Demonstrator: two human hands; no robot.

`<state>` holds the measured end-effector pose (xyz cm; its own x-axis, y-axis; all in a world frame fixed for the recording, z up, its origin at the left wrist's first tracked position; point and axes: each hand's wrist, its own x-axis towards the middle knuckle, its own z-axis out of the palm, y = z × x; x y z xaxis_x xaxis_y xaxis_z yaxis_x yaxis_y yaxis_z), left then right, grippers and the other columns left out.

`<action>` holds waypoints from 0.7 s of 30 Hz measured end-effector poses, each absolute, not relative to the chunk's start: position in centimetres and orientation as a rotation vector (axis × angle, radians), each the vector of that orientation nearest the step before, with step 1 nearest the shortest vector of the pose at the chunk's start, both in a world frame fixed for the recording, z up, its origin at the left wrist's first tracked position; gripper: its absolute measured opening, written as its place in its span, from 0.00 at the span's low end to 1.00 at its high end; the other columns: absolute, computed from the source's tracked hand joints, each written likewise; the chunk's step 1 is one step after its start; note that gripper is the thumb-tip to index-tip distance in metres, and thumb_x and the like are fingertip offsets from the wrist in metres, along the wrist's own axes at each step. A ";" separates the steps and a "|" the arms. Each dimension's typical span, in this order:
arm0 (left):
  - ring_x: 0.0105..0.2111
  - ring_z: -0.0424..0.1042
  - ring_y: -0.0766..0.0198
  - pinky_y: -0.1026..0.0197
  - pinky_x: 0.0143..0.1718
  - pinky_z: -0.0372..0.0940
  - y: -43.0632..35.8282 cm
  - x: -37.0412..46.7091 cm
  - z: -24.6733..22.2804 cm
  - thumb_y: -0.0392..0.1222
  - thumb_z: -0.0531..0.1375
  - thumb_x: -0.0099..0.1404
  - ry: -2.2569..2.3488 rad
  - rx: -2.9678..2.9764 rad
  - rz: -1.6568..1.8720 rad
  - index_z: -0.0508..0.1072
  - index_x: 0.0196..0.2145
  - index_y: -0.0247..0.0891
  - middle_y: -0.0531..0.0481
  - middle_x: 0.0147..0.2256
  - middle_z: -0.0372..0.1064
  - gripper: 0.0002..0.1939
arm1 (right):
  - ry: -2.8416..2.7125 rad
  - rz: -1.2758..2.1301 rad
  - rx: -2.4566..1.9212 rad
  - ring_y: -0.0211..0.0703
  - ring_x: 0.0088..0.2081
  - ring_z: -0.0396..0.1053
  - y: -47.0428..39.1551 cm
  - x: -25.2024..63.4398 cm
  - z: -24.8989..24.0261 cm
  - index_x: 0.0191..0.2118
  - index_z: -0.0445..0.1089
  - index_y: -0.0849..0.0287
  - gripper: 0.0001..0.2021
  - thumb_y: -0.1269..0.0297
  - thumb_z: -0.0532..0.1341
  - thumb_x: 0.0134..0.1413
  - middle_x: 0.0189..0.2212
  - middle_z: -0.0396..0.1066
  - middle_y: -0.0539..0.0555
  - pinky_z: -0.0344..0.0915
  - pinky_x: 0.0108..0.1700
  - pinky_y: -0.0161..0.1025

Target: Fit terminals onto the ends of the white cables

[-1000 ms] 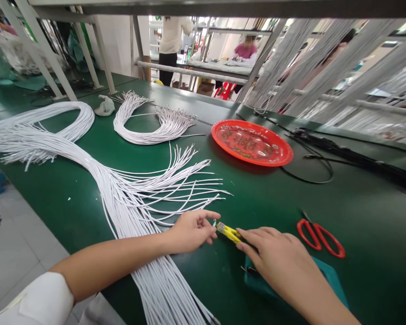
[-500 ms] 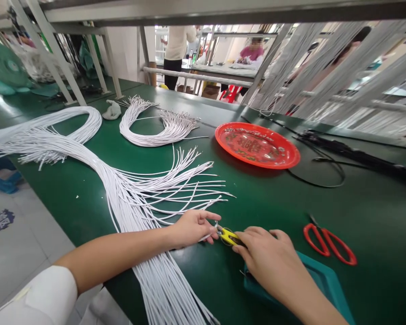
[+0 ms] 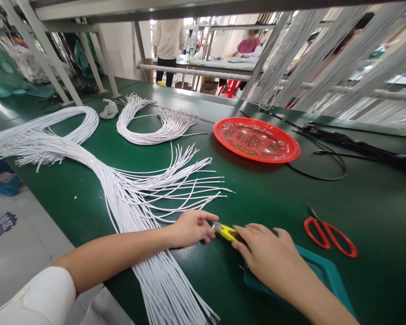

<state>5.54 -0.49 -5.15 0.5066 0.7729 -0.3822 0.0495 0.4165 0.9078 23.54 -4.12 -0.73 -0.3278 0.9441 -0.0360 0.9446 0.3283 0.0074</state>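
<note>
Red and shiny, the round tray lies flat on the green worktop. It has pictures on it, big gold marks in the middle and white writing near its far edge, but I can't read the words. Nearer to the person than the tray are two hands. The left hand has its thumb and fingers pinched on a thin white wire, with one finger sticking out. The right hand is wrapped around a small yellow tool. The tool's tip meets the shiny end by the left fingers.

Under the right arm, also on the near side of the tray, is a blue-green box. The arm hides most of it, so I can't tell what is inside. Red scissors lie nearer than the tray and a bit to its right. Left of the tray is a curled bunch of white wires, and a bigger pile spreads out nearer. Black cords lie to the tray's right. Far left of the tray, a blue floor sticker has pale letters, too blurry to read.
</note>
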 end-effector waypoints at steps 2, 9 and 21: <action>0.19 0.66 0.73 0.66 0.26 0.63 -0.5 5.5 -5.4 0.30 0.57 0.52 0.952 1.089 0.561 0.68 0.45 0.32 0.54 0.23 0.67 0.20 | 2.539 0.001 1.821 0.53 0.41 0.67 -4.2 23.7 -1.1 0.40 0.70 0.55 0.14 0.59 0.53 0.49 0.34 0.73 0.58 0.54 0.43 0.54; 0.21 0.67 0.72 0.66 0.27 0.63 -0.7 5.1 -6.3 0.34 0.57 0.53 0.965 1.182 0.607 0.68 0.45 0.33 0.53 0.24 0.68 0.19 | 2.498 -0.037 1.866 0.56 0.44 0.65 -4.1 23.8 -1.5 0.50 0.64 0.57 0.26 0.50 0.55 0.45 0.37 0.72 0.60 0.51 0.46 0.60; 0.19 0.63 0.75 0.69 0.24 0.57 -0.5 4.4 -2.8 0.34 0.60 0.51 0.815 0.836 0.749 0.67 0.47 0.33 0.54 0.24 0.67 0.23 | 2.483 -0.492 2.153 0.50 0.42 0.68 -4.0 23.9 -0.4 0.48 0.66 0.56 0.27 0.45 0.55 0.45 0.38 0.73 0.56 0.49 0.52 0.59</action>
